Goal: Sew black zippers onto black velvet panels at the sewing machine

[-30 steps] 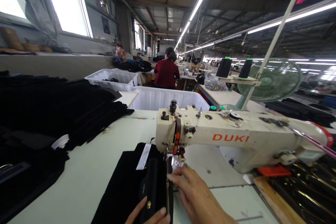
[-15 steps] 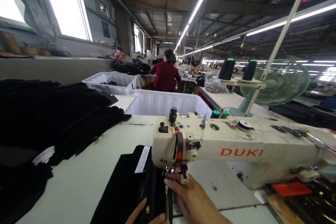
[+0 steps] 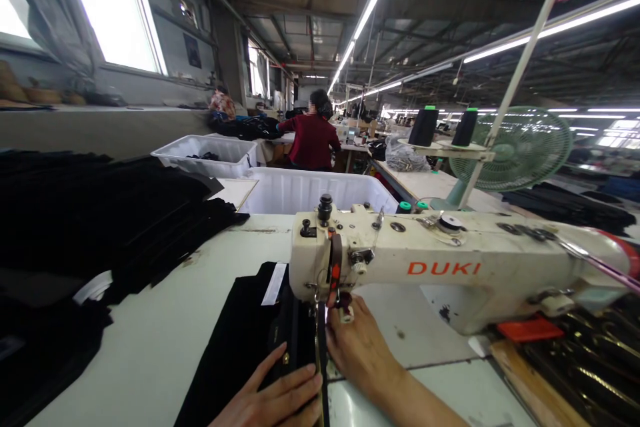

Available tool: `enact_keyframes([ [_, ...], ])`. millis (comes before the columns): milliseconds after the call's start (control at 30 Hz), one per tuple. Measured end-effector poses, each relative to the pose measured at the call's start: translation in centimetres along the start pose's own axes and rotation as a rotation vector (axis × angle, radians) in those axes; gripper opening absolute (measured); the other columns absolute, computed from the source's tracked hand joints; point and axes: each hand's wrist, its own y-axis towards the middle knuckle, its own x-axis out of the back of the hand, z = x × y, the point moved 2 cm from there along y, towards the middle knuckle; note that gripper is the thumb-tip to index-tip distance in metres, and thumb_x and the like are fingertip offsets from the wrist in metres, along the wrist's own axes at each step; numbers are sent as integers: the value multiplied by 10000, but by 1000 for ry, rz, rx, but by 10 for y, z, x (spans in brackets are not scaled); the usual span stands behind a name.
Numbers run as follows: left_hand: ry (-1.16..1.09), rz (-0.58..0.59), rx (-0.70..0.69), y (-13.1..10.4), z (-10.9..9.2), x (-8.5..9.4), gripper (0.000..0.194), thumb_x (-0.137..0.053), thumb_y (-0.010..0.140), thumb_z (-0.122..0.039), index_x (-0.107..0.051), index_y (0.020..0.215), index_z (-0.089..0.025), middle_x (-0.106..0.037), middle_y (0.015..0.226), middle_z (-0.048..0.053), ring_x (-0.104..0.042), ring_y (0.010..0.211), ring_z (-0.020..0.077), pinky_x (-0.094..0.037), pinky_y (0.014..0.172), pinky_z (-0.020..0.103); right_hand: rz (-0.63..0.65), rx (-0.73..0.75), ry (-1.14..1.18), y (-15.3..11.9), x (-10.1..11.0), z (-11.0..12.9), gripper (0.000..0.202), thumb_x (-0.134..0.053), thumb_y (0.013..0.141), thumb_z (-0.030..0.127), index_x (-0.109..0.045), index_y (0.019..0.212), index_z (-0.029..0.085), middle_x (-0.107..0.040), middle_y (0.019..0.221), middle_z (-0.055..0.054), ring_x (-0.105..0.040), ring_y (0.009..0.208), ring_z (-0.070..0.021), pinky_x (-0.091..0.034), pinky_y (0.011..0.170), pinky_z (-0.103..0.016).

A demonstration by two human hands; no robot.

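A black fabric piece (image 3: 225, 340) with a white label strip (image 3: 275, 284) lies under the head of a white sewing machine (image 3: 380, 260) marked DUKI. A zipper with gold-coloured teeth (image 3: 317, 347) runs lengthwise toward the needle, and a small gold zipper pull (image 3: 285, 359) shows beside it. My left hand (image 3: 275, 397) rests on the fabric with its fingers stretched out and apart. Right of the needle, my right hand (image 3: 363, 350) has its fingers bent and pressed together at the fabric's edge. Its fingertips are partly hidden by the machine head, so what they grip is unclear.
Black fabric pieces (image 3: 100, 227) are piled at the left. Behind the machine stand white plastic bins (image 3: 310, 190). Thread cones (image 3: 424, 127) and a green fan (image 3: 515, 147) are at the right. Metal zippers (image 3: 595, 373) lie lower right. A person in dark red (image 3: 313, 140) sits ahead.
My left hand has come further into view and forward along the fabric. My right hand has shifted from the front of the needle to beside and behind it. The view has tilted slightly.
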Motion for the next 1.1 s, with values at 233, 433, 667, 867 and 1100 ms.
enact_keyframes([
  [233, -213, -189, 193, -12, -10, -44, 265, -445, 1054, -263, -554, 1295, -270, -641, 1319, -12, -517, 1297, 147, 20, 1194, 421, -53, -236, -42, 5, -9, 11, 265, -526, 861, 70, -633, 1085, 160, -640, 1055, -130, -544, 1020, -304, -440, 909, -467],
  [433, -482, -64, 194, -11, -1, -34, 611, -669, 885, -402, -447, 1445, -300, -558, 1418, 29, -493, 1324, 261, -130, 1201, 477, -27, -211, -63, 11, -7, 1, 140, -547, 904, 135, -647, 983, 193, -644, 1022, -98, -541, 1006, -280, -427, 878, -415],
  [667, -473, 65, 250, -1, -7, 21, 653, -659, 865, -541, -497, 1422, -240, -565, 1409, 83, -476, 1338, 296, -268, 1150, 560, -24, -204, -82, 10, -8, 2, 188, -513, 926, 121, -635, 1037, 212, -627, 1076, -96, -507, 1043, -282, -409, 879, -416],
  [867, -397, 137, 281, 4, -14, 29, 609, -572, 906, -609, -546, 1385, -233, -580, 1390, 95, -485, 1329, 315, -340, 1106, 590, 0, -240, -100, 9, -7, 4, 211, -480, 943, 121, -616, 1096, 174, -611, 1093, -137, -488, 1048, -296, -401, 894, -456],
  [1100, -393, 166, 258, 7, -12, 29, 562, -563, 938, -553, -528, 1399, -232, -585, 1383, 106, -482, 1332, 307, -317, 1111, 602, 19, -297, -99, 5, -3, 13, 257, -440, 951, 98, -618, 1124, 164, -609, 1071, -148, -498, 1018, -292, -393, 900, -469],
])
